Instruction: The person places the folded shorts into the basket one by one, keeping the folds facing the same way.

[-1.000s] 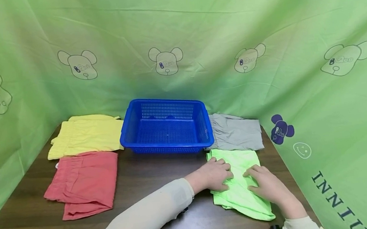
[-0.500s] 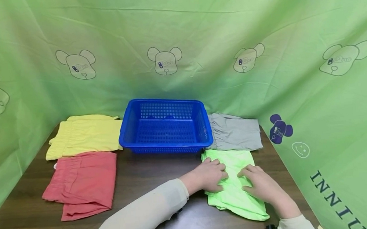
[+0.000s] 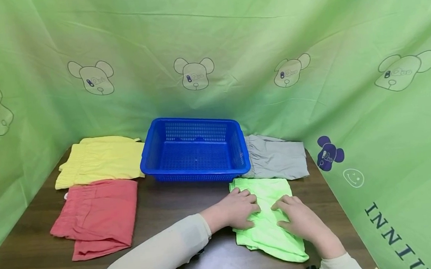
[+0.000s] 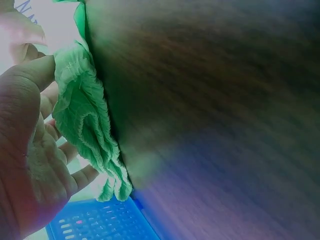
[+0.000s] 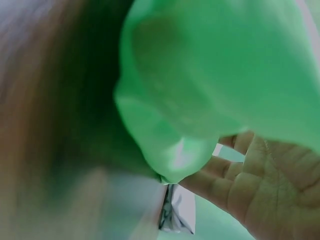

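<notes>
Neon-green folded shorts (image 3: pixel 267 220) lie on the right half of the table in the head view. My left hand (image 3: pixel 239 209) rests on their left, elastic-waist side, fingers spread and slightly bent. In the left wrist view the gathered waistband (image 4: pixel 82 112) shows at the fingertips and thumb. From the other side, my right hand (image 3: pixel 301 219) lays its fingertips on the cloth, thumb apart from the fingers. The right wrist view has the green cloth (image 5: pixel 200 75) bulging in front of that palm, partly hiding the fingers.
Behind the green shorts stands a blue plastic basket (image 3: pixel 199 173) with perforated walls. Folded grey shorts (image 3: pixel 280 156) lie at its right. On the left are yellow shorts (image 3: pixel 105 160) and red shorts (image 3: pixel 99 219). A green printed curtain (image 3: pixel 228 29) encloses the brown table (image 3: pixel 175 203).
Both hands have slid the green shorts a short way left along the table, fingers staying on the cloth. The basket and the other shorts have not moved.
</notes>
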`<action>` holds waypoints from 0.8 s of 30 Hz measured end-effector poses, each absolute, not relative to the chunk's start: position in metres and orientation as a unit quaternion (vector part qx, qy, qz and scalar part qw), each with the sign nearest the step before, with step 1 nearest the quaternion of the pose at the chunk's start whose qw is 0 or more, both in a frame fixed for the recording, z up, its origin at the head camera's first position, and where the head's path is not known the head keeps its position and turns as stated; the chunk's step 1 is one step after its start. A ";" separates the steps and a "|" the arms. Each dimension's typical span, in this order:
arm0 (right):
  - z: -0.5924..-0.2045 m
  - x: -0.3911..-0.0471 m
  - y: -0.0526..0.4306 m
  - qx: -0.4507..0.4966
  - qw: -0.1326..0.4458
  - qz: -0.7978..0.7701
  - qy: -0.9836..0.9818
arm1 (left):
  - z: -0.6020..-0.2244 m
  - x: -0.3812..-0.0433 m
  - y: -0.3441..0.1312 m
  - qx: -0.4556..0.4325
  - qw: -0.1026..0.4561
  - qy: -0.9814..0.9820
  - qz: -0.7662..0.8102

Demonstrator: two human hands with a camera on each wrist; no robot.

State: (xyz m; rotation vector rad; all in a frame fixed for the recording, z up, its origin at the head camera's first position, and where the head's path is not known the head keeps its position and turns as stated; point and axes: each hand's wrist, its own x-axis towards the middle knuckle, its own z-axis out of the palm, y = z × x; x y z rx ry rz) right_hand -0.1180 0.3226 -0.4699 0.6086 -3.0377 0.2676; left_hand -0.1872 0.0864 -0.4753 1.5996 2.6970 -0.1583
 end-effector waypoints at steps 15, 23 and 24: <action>-0.467 -0.120 0.305 0.207 0.010 0.078 -0.975 | -0.479 -0.186 0.069 0.504 0.006 0.862 -0.051; -0.469 -0.123 0.300 0.226 0.017 0.068 -0.972 | -0.476 -0.184 0.059 0.503 0.007 0.863 -0.049; -0.469 -0.124 0.299 0.228 0.017 0.068 -0.971 | -0.476 -0.184 0.057 0.503 0.007 0.863 -0.048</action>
